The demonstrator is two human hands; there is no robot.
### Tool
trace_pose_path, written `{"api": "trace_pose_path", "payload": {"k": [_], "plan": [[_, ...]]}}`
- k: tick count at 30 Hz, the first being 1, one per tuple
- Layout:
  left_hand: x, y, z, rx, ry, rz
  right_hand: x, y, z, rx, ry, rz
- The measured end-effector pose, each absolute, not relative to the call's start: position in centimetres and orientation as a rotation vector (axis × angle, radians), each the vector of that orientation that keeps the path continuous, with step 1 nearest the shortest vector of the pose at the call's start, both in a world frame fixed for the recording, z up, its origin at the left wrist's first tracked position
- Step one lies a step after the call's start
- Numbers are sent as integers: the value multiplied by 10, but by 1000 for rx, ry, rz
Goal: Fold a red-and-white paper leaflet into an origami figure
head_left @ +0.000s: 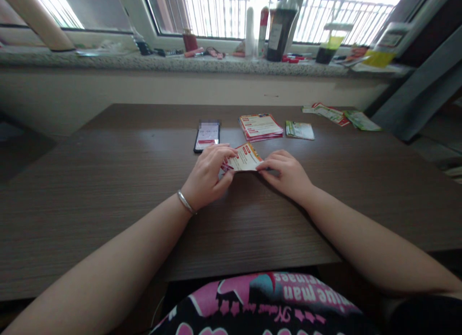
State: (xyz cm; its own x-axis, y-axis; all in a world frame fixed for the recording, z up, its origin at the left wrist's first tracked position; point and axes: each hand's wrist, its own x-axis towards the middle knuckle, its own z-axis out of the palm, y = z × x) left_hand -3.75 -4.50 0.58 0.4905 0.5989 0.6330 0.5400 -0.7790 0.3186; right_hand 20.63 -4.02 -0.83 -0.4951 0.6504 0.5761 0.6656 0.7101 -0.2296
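A printed paper leaflet (246, 158) with red labels and small text lies tilted just over the brown table, between my two hands. My left hand (212, 171), with a silver bangle at the wrist, grips its left side, thumb at the near edge and fingers over the top. At the right corner, my right hand (285, 171) pinches the paper between thumb and fingers. Just beyond sits a stack of similar leaflets (260, 126). Right of that stack lies a smaller pile of green-and-white folded papers (300, 130).
A phone (207, 135) with its screen lit lies beyond my left hand. Several loose printed papers (335, 115) spread over the table's (108, 181) far right corner. Bottles (281, 32), a red jar (189, 40) and small items crowd the stone windowsill (216, 63).
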Motion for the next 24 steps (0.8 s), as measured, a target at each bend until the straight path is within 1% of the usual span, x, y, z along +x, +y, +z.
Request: {"api": "trace_pose_path", "payload": {"k": [7,15,20,24], "plan": [[-40,-43,2,2623,1058,922,206,-41,-10,-946,-2368,21],[-40,-35,-8,2676,1309,762,206,-42,-9,-958,-2457,21],[-38,-40,-5,2708,1304,620,208,-40,-9,-1024,-2445,67],[-37,-42,0,2722,1209,513,210,-38,-10,-1077,-2459,86]]}}
